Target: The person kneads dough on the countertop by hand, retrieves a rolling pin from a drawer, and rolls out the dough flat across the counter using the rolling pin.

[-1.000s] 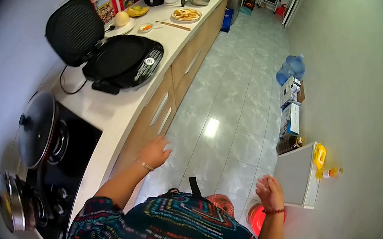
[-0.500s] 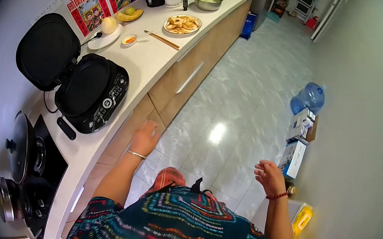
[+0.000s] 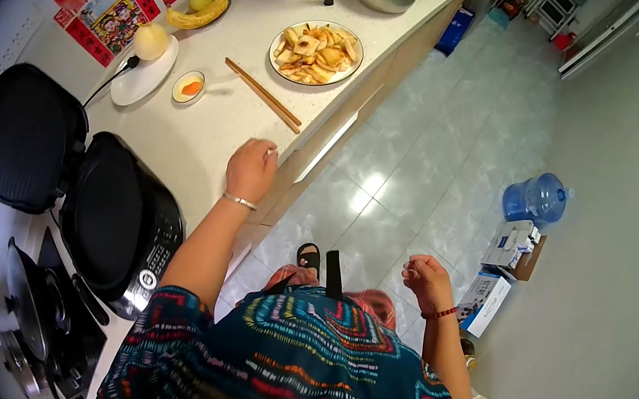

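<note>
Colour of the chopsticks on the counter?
The chopsticks are brown; the head view shows them best.

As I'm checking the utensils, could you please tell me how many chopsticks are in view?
2 chopsticks, side by side on the counter, between the small dish and the plate of food, beyond the left hand; others could be hidden.

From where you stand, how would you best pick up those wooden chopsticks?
Probably by the middle of the chopsticks, pinched from above by the left hand, coming from the front edge of the counter. They lie flat and close together, slanting toward that edge, so one pinch across their length could catch both; the left hand is the nearer one.
</note>
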Demonstrator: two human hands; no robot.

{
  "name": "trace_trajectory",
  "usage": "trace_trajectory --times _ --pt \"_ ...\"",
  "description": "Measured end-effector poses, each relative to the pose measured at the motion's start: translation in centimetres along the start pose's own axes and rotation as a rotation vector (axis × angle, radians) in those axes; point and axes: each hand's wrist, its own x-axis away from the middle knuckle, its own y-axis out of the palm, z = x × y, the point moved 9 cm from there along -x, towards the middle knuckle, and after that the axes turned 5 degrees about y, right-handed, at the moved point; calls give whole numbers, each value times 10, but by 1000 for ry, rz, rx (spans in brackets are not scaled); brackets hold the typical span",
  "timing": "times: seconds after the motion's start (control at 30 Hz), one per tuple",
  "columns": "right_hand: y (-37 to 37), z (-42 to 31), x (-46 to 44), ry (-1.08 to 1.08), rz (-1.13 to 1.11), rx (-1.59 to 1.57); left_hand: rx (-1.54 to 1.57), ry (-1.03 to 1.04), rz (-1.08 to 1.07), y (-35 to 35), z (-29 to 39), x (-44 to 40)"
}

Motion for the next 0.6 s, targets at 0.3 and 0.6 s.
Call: trace_trajectory --times 0.3,0.6 --pt "58 -57 -142 131 -195 205 -179 -195 41 34 -8 -119" --pt "110 -74 -306 300 -330 496 -554 -352 -132 46 16 -157"
